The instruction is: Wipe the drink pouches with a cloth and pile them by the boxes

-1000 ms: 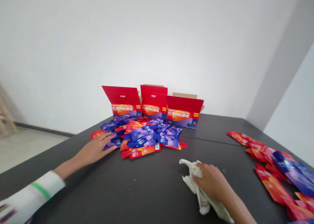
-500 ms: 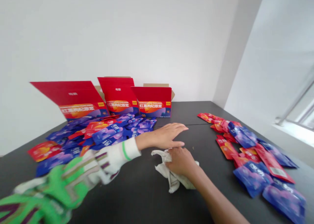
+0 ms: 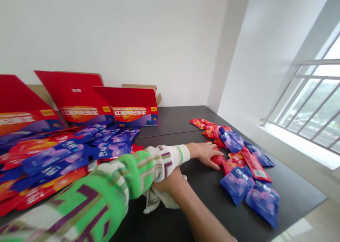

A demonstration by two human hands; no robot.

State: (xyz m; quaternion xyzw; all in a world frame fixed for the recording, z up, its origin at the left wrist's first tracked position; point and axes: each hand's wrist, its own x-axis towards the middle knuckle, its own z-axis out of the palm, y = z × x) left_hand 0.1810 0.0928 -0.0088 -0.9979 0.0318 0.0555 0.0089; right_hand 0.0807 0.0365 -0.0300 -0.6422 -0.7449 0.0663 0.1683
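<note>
My left hand [image 3: 205,154], in a green and white patterned sleeve, stretches across to the right. It rests over a red pouch [image 3: 218,159], thumb and fingers apart on it. That pouch lies at the near side of a row of red pouches and blue pouches [image 3: 237,183]. Beneath my left sleeve, my right hand [image 3: 168,182] presses down on a crumpled whitish cloth [image 3: 170,200] on the dark table [image 3: 207,203]. The sleeve hides most of its fingers.
A heap of blue and red pouches [image 3: 61,157] lies at the left. Behind it, several red boxes [image 3: 135,113] stand with raised lids near the wall. To the right are the table's edge and a railed window [image 3: 310,107].
My left hand has moved right, from above my right hand to the red pouch. My right hand stays on the cloth. The view has turned right.
</note>
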